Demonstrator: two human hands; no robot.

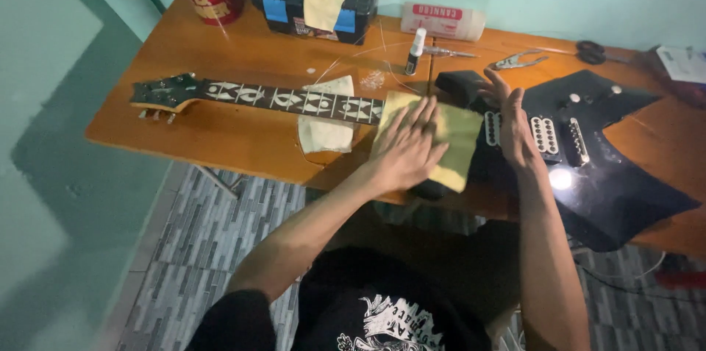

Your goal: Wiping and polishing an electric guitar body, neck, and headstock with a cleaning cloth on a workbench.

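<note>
Yellow cloth (450,147), soft and square, lies over the junction of neck and body of a glossy black electric guitar (596,167) on the orange wooden table (220,138). Left hand (407,149) presses it flat, fingers spread; right hand (513,127) rests open on the body, gripping nothing. Strings are off; the inlaid fretboard (294,99) lies bare. Wiping appears under way, body largely uncovered.

surface: orange wooden table (243,138) | on it: black guitar (588,167), toolbox (316,2) (black), pliers (518,61)
</note>
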